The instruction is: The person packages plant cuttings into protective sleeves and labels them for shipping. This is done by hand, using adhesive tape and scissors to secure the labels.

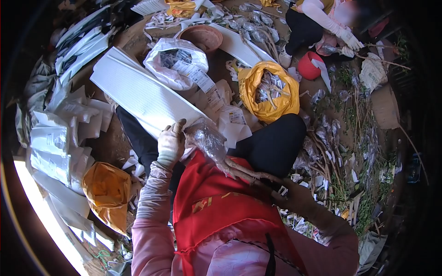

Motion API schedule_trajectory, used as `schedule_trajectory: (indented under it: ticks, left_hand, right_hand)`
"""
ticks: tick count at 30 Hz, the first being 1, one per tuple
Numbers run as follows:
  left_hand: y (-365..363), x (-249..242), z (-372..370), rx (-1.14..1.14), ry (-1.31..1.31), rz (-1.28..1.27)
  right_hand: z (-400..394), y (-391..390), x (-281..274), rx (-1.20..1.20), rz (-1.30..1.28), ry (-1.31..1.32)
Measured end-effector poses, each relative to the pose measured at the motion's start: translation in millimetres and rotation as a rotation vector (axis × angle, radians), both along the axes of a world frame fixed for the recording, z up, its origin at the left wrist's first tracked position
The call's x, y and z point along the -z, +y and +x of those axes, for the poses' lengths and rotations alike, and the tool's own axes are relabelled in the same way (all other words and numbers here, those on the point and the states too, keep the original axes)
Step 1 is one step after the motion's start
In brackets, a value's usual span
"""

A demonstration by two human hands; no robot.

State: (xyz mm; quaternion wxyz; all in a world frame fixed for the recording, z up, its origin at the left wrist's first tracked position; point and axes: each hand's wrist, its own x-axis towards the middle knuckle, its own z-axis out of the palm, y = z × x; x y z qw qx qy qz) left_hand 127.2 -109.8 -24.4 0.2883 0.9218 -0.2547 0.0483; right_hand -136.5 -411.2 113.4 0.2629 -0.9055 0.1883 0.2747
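Observation:
Across my lap lies a bare-stemmed sapling (239, 171), its root end wrapped in clear plastic (206, 140). My right hand (289, 195), in a dark glove, is closed round the stem end; a small dark object by its fingers is too shadowed to name. My left hand (171, 141), in a pale glove with brown fingertips, is at the near end of a stack of long white textured sheets (145, 87). Its fingers are bent at the sheet edge, beside the plastic-wrapped roots. The stack rests over my left thigh. A red apron (214, 202) covers my front.
Ahead stand a white sack (152, 62), a yellow bag of wrapped plants (246, 89) and a terracotta-coloured bowl (216, 36). Labels (198, 78) hang off the sack. An orange bag (108, 209) sits left. Wrapped saplings (322, 154) lie right. A co-worker's gloved hand (352, 41) holds stems.

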Motion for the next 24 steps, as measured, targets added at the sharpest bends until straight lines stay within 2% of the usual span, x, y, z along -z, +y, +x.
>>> schedule_trajectory:
  ticks: [2,8,9,12,13,17,20,21,22,24]
  left_hand:
    - [-8.6,-1.8,-3.5,-0.053,0.07,0.034]
    - [-13.9,19.9,-8.5,-0.151,-0.11,0.172]
    - [-11.5,30.7,-8.5,-0.174,-0.106,0.104]
    - [-9.0,60.6,-14.7,-0.398,0.157,-0.198]
    - [-9.5,58.6,-16.0,-0.374,0.158,-0.153]
    - [-13.0,53.3,-16.8,-0.172,-0.01,0.076]
    - [-12.7,51.8,-17.1,-0.237,0.025,-0.014]
    - [-9.4,61.4,-17.1,-0.286,0.134,-0.088]
    - [-9.2,61.6,-19.2,-0.338,0.023,-0.226]
    - [-8.4,60.8,-29.5,-0.565,0.021,-0.256]
  right_hand:
    - [1.3,0.5,5.3,-0.049,-0.052,-0.022]
    - [19.7,12.3,10.9,-0.146,-0.195,0.042]
    - [22.2,15.0,11.8,-0.149,-0.205,0.056]
    - [27.7,21.0,16.7,-0.163,-0.266,0.079]
    - [29.2,23.2,18.5,-0.166,-0.291,0.084]
    - [34.9,25.5,15.8,-0.07,-0.144,0.094]
    - [42.5,27.4,6.9,-0.03,-0.058,0.128]
    - [46.7,29.1,5.8,-0.03,-0.048,0.149]
    - [50.1,30.2,5.6,-0.031,-0.039,0.17]
    - [54.4,30.6,7.6,-0.005,-0.026,0.194]
